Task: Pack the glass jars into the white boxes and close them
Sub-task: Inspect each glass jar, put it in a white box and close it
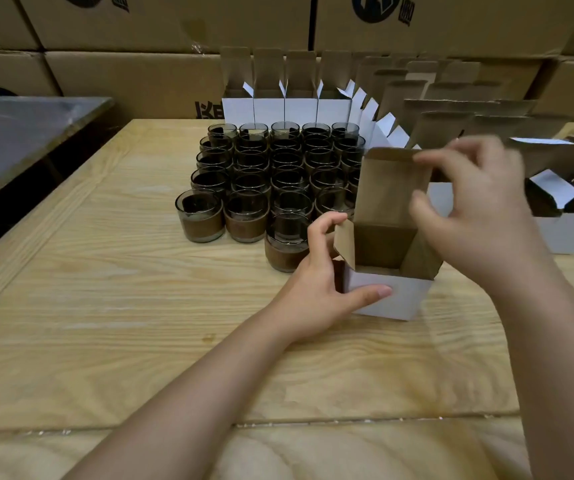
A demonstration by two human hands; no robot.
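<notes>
Your left hand [316, 289] grips the white box [387, 299] that stands on the wooden table [105, 306] right of centre: thumb flat on its near white face, fingers curled round its left side beside the small side flap [344, 242]. Your right hand [479, 216], somewhat blurred, looks to pinch the top right edge of the upright lid flap [393, 188]. No jar shows inside the box. The glass jars [271, 174] stand in close rows just left of and beyond it, and the nearest jar [285, 244] sits just beside your left hand. Expect each jar to be heavy for its size, rigid, smooth and breakable, likely slick on the bare glass. The brown band round the lower half probably gives better purchase, so take it round the body there, or span the rim from above, and lift straight up, because its neighbours touch or nearly touch. Lower it in rather than dropping it. The box is thin card, light and easily creased or pushed aside, so steady it by the walls near a corner and fold the flaps along their creases, not mid-panel. More open boxes [299, 110] wait along the far edge, in front of big brown cartons [140, 74].
</notes>
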